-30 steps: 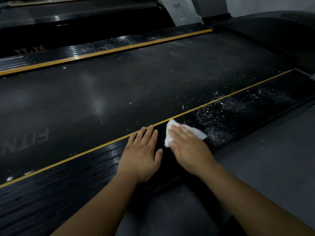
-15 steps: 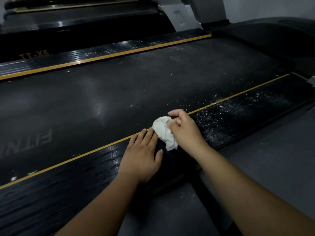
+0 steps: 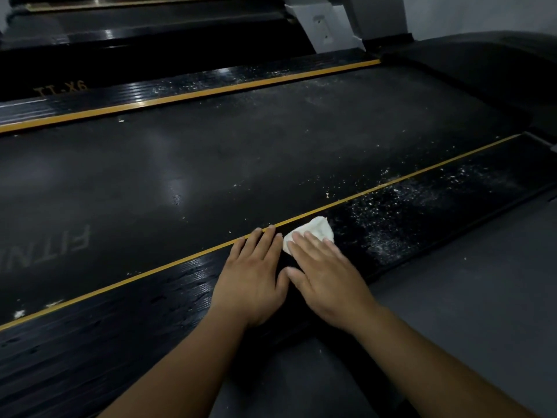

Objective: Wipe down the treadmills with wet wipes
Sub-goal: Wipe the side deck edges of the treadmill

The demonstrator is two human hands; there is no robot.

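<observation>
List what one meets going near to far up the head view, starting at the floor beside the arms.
floor → near side rail → near yellow stripe → treadmill belt → far yellow stripe → far side rail → next treadmill

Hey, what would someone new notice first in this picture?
The white wipe, pressed flat on the near rail under the right hand, with the left hand flat beside it. Then the white dust speckling the rail right of the wipe, and the yellow stripe along the belt edge.
</observation>
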